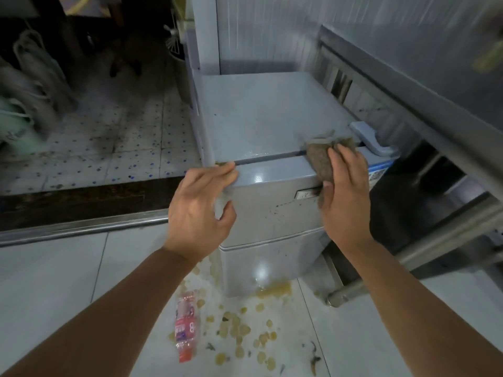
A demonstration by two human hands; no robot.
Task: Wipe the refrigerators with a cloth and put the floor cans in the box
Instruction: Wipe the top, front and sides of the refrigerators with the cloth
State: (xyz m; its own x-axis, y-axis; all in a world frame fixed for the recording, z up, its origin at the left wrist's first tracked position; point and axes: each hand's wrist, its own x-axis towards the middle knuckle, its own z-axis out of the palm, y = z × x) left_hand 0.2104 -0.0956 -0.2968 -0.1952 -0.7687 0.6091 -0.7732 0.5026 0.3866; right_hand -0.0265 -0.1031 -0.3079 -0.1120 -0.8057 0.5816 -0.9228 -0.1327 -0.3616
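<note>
A small grey refrigerator stands in the middle of the view, its flat top and stained front door facing me. My right hand presses a brown-grey cloth against the door's upper right corner, beside the recessed handle. My left hand grips the door's upper left corner, fingers on top, thumb on the front. A crushed clear plastic bottle with a red label lies on the floor tiles below the left forearm. No box is in view.
A taller pale refrigerator stands behind the small one. A steel table frame runs along the right. Yellowish spill spots cover the white tiles in front. A metal door sill crosses left; bags sit beyond.
</note>
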